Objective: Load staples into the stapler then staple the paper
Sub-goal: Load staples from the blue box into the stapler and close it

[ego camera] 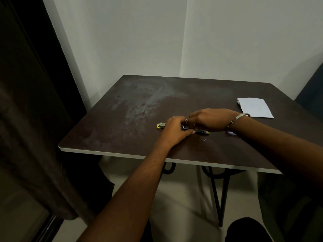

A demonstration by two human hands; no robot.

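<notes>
Dark, scuffed laminate with a pale edge forms the square table set against plain walls. Both hands meet near its front: the left hand clasps the black-and-yellow stapler, the right hand, with a metal bangle on its wrist, pinches at its top. Folded white paper lies well apart, far right.

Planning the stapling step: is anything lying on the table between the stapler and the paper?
Only the right hand and wrist cross the dark table between the yellow-tipped black stapler and the white folded paper.
</notes>
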